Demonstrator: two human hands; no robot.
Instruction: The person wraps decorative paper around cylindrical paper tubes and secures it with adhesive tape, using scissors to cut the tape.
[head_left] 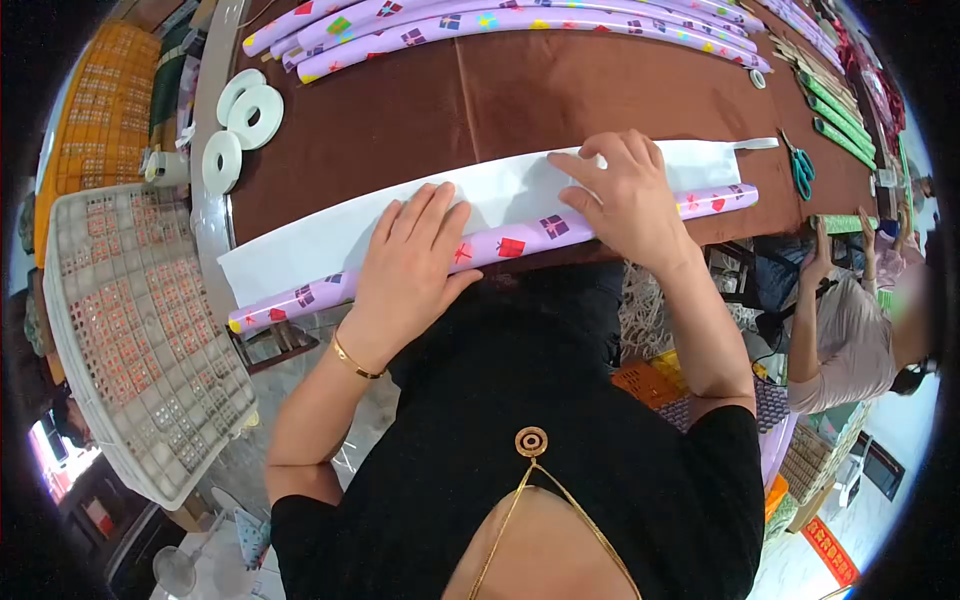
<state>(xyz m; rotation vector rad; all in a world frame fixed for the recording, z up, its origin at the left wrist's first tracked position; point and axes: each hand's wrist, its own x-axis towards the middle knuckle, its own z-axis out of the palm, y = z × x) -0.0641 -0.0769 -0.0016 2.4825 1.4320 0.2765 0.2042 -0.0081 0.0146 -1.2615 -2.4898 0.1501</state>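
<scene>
A lilac wrapping paper roll [520, 238] printed with gift boxes lies along the table's near edge. Its unrolled sheet, white side up [300, 245], spreads behind it. My left hand [412, 255] rests flat across roll and sheet, fingers stretched forward and thumb out to the side. Further right, my right hand [625, 195] is over the sheet and roll, with thumb and bent fingers apart; its palm side is hidden. A narrow white strip [757, 144] sticks out past the sheet's right far corner.
White tape rolls [255, 117] lie at the table's left. More lilac rolls [520, 28] lie along the back. Teal-handled scissors [802, 172] and green rolls [840, 125] are to the right. A white plastic crate [150, 330] stands left; another person [850, 330] works at right.
</scene>
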